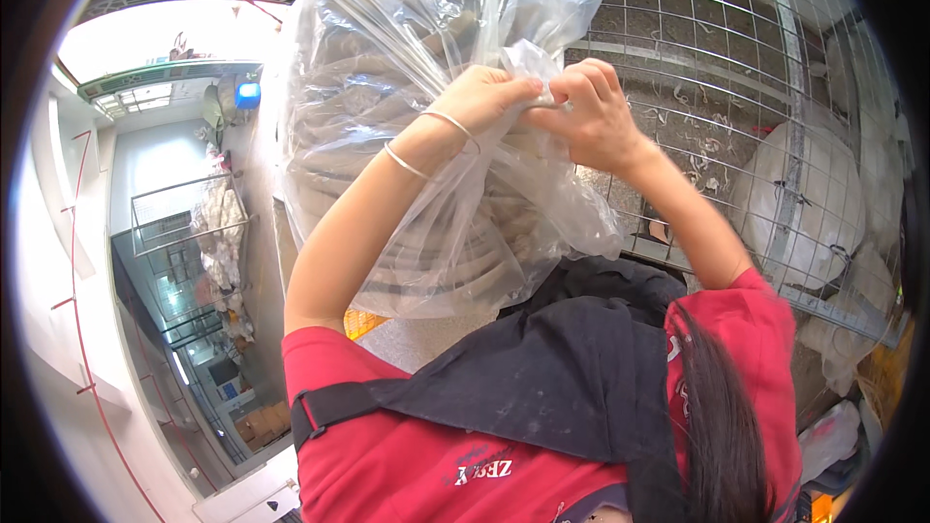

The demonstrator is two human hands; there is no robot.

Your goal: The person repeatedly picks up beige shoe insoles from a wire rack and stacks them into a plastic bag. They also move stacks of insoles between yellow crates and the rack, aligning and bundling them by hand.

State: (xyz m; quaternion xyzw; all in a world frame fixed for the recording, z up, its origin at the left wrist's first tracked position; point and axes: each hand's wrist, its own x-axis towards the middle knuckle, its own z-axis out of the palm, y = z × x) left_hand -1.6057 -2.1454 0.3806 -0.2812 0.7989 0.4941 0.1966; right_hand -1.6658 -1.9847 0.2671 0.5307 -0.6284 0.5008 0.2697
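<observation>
A large clear plastic bag (387, 68) stands in front of me, filled with a stack of grey-brown, soft-looking pieces. Its gathered neck runs between my two hands. With two light bands on the wrist, my left hand (480, 102) is closed on the bunched plastic, thumb toward the right. Close beside it, my right hand (596, 114) has its fingers curled and pinches the twisted plastic as well. A loose tuft of the bag sticks up between the hands. Whether a tie is also in the fingers, I cannot make out.
A wire mesh panel (697, 48) rises at the right, with scraps lying behind it. Beyond the mesh sits a full white sack (809, 203). At the far left are a wire cage trolley (189, 218), pale bundles and cardboard boxes (263, 423). An orange crate edge (363, 323) shows below the bag.
</observation>
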